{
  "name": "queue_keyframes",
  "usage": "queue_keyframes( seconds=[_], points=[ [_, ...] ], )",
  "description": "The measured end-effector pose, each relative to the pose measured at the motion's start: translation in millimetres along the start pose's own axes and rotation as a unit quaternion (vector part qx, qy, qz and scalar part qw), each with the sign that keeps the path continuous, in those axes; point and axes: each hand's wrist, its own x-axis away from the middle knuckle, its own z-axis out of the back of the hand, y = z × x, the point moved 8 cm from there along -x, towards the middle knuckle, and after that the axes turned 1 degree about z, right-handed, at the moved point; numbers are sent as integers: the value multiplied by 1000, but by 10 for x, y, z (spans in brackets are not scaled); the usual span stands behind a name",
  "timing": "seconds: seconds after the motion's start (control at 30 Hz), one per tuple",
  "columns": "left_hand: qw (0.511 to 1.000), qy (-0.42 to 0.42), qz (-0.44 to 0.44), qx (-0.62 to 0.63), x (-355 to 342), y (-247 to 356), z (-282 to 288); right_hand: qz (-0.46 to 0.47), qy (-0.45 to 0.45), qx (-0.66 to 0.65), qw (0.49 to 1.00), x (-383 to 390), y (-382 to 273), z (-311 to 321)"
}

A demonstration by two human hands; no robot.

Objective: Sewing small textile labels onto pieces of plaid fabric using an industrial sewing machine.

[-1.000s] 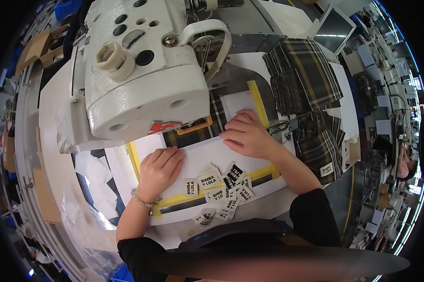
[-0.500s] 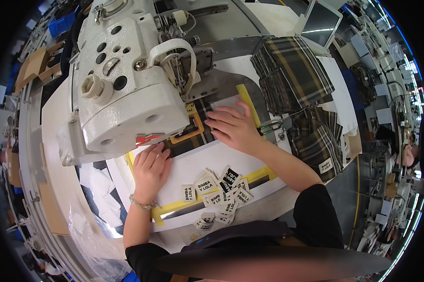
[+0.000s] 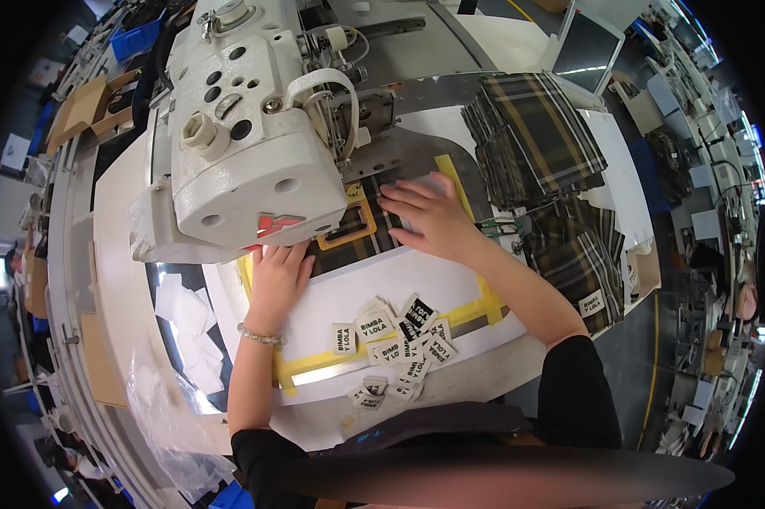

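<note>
A dark plaid fabric piece (image 3: 331, 259) lies on the white work surface below the sewing machine head (image 3: 255, 182). My left hand (image 3: 279, 273) rests at the fabric's left end, fingers stretched forward, its fingertips partly hidden by the machine head. Flat on the fabric's right part is my right hand (image 3: 433, 217), with fingers spread. Between the two hands, an orange-yellow rectangular frame (image 3: 369, 219) sits on the fabric, partly covered by the machine. Several small white and black labels (image 3: 374, 326) are scattered in front of my hands.
Folded plaid pieces (image 3: 544, 131) are stacked at the right, with more plaid fabric (image 3: 573, 254) nearer me. Yellow tape (image 3: 315, 366) edges the white surface. White scraps (image 3: 187, 318) and clear plastic (image 3: 166, 424) lie at the left. A screen (image 3: 584, 49) stands at the back right.
The whole view has shifted slightly. My left hand has slid a little forward, its fingertips further under the machine head. My right hand stays on the fabric.
</note>
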Motion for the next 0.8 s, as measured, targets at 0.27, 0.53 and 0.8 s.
queue_keyframes(
  seconds=[0.27, 0.53, 0.8],
  points=[
    [999, 28, 31, -3, 2, 38, 88, 20, 22, 16, 999, 36, -62, 30],
    [1000, 27, 9, -7, 31, 59, 147, 10, 25, 11, 1000, 56, -104, 68],
    [1000, 22, -3, -2, 26, 76, 152, 31, 17, 50, 998, 81, -209, 88]
  ],
)
